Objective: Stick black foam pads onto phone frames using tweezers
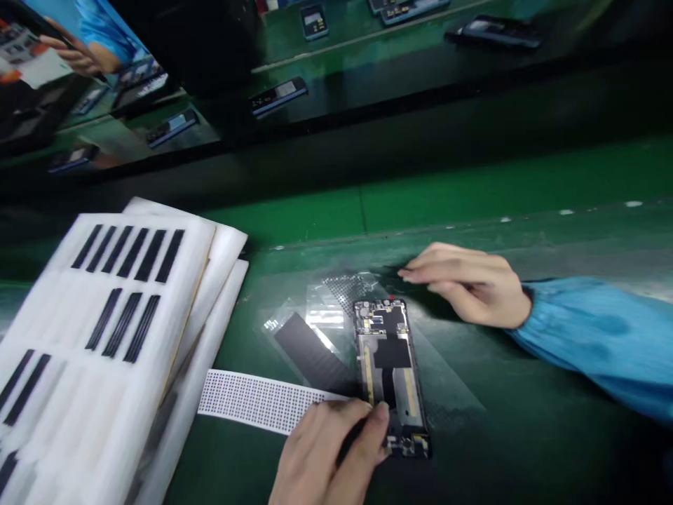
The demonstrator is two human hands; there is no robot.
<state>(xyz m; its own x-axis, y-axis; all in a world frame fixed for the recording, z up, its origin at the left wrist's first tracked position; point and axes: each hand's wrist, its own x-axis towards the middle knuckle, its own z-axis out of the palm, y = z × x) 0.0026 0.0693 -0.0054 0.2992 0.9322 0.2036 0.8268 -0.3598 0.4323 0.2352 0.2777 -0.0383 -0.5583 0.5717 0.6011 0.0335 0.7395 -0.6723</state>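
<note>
An opened phone (pixel 390 365) lies face down on the green work surface, its circuit board and inner parts bare. My left hand (pixel 334 449) is at its lower left edge, with thumb and forefinger brought together over the phone's lower part. Up and to the right of the phone, my right hand (pixel 467 284) is raised with its fingers in a pinch. Something thin and dark shows at those fingertips, too blurred to name. A white strip of small dots (pixel 257 400) runs under my left hand. Beside the phone lie a dark sheet (pixel 310 351) and clear films (pixel 326 308).
White foam trays (pixel 194 322) holding black strips are stacked at the left. Behind the work surface (pixel 526 379) runs a raised dark line carrying several phones (pixel 278 96). At the upper left, another person's hand (pixel 73 52) and blue sleeve show.
</note>
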